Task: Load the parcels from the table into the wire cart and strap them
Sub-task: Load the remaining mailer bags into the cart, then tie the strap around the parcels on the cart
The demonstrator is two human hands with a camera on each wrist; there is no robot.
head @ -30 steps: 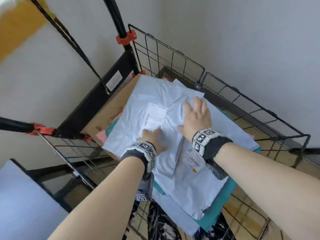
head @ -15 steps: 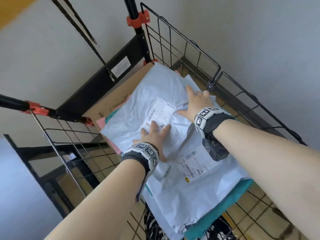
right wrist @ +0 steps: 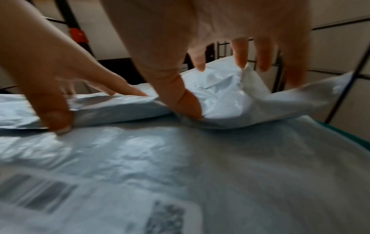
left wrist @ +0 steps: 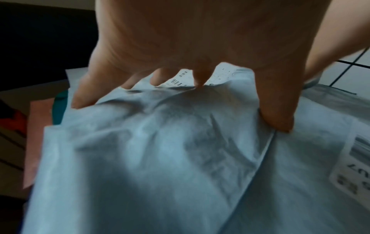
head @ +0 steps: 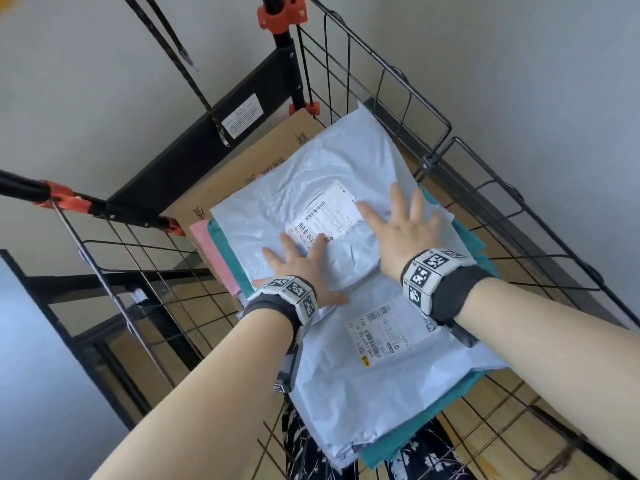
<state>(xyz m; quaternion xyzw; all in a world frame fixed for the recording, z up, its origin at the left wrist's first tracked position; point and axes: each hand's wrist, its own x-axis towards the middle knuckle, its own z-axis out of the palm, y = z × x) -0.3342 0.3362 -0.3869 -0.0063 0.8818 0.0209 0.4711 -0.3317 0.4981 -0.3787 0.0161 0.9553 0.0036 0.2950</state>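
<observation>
A black wire cart (head: 382, 85) holds a stack of parcels. On top lies a pale grey poly mailer (head: 311, 174) with a white label. My left hand (head: 298, 266) and right hand (head: 403, 228) both press flat on it with fingers spread, one at each side of the label. The left wrist view shows the left hand (left wrist: 230, 98) with fingertips and thumb pushing into the crinkled mailer (left wrist: 160, 142). In the right wrist view the right hand (right wrist: 200, 82) presses the same mailer (right wrist: 220, 98). A black strap (head: 180, 60) dangles from the cart's handle at back left.
Under the top mailer lie a second grey mailer (head: 381, 368), a teal parcel (head: 415, 441), a pink one (head: 214, 258) and a flat cardboard box (head: 242, 164). Red clamps (head: 282, 15) sit on the cart frame. A grey wall stands behind the cart.
The left hand's fingers have uncurled and spread flat. The right hand has drawn back from the mailer's far edge to beside the label. The top mailer lies flatter.
</observation>
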